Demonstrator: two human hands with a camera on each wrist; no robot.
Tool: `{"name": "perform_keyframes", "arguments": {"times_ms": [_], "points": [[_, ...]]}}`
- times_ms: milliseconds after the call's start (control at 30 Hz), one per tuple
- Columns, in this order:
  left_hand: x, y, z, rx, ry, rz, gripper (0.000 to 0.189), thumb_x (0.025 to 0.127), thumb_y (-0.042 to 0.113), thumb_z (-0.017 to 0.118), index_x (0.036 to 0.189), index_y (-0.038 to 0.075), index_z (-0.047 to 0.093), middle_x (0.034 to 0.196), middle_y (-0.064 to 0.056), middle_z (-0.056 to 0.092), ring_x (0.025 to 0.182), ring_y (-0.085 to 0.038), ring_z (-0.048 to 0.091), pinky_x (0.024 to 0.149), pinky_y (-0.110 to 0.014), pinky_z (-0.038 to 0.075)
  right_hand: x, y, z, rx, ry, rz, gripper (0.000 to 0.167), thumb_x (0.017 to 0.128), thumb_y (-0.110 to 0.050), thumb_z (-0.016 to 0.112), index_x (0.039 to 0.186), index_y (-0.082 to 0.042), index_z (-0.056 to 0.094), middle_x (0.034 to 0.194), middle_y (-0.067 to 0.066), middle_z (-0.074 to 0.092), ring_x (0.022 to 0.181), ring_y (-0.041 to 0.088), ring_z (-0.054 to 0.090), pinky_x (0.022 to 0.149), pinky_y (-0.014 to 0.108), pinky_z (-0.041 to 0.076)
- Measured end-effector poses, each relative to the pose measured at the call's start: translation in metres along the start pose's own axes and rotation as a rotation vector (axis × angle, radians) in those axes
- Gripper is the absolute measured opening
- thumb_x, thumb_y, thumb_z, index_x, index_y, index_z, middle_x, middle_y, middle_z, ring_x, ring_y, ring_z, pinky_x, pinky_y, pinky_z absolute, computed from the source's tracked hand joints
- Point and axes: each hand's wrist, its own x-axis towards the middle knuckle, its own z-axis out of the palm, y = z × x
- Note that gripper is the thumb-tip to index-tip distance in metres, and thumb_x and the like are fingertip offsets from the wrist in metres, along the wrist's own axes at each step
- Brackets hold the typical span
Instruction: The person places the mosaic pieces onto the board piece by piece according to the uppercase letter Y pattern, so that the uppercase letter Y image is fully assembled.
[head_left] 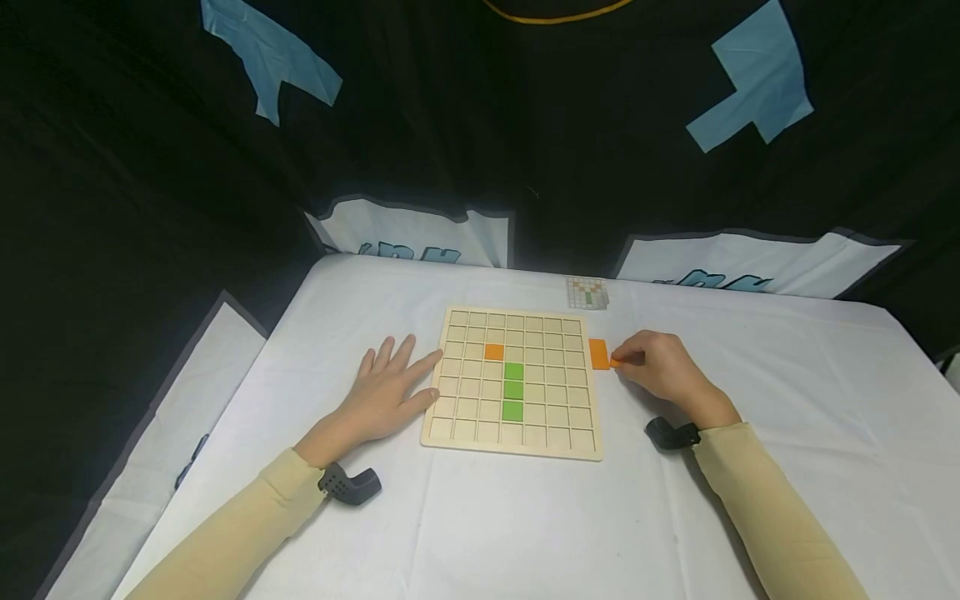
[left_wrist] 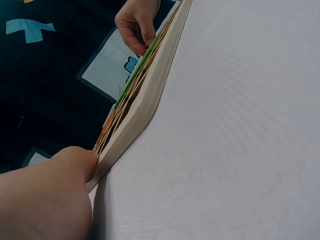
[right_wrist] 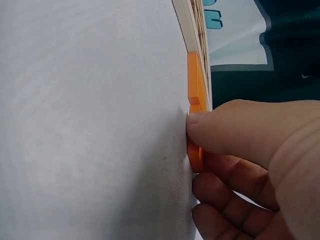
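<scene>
- Right hand (head_left: 663, 367) narrow here, thumb and fingers pinching a smooth, flat orange piece (right_wrist: 195, 161) right of the board; fingers mask its long axis!
- Just beside it, a flat orange rectangular block (head_left: 599, 354) points near to far.
- Left hand (head_left: 382, 400), spread wide, touches the square, pale wooden grid board (head_left: 557, 396).
- Green square tiles (head_left: 513, 390) line up near to far.
- Blue lettering (head_left: 441, 255): cut off, unreadable.

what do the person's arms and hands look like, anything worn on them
The left sleeve and right sleeve are long and pale yellow. The left hand and right hand are ungloved. Each wrist has a dark, bent device.
</scene>
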Motion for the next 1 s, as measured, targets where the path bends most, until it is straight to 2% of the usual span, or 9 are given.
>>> {"name": "perform_keyframes", "arguments": {"times_ms": [633, 1000], "points": [[0.0008, -0.0012, 0.0023, -0.011, 0.001, -0.002, 0.063, 0.102, 0.046, 0.052, 0.159, 0.021, 0.039, 0.169, -0.026, 0.017, 0.156, -0.053, 0.004, 0.122, -0.072, 0.002, 0.0003, 0.0036, -0.0009, 0.005, -0.023, 0.0, 0.023, 0.088, -0.005, 0.075, 0.11, 0.001, 0.077, 0.111, 0.02, 0.073, 0.1, 0.032, 0.063, 0.097, 0.053, 0.056], [0.0006, -0.0017, 0.0026, -0.006, 0.005, -0.006, 0.063, 0.102, 0.046, 0.051, 0.159, 0.021, 0.039, 0.169, -0.026, 0.017, 0.156, -0.053, 0.004, 0.123, -0.072, 0.002, 0.001, 0.0017, -0.0065, 0.028, -0.006, 0.007, 0.024, 0.087, -0.005, 0.073, 0.11, 0.003, 0.076, 0.112, 0.021, 0.072, 0.096, 0.031, 0.063, 0.09, 0.049, 0.058]]}}
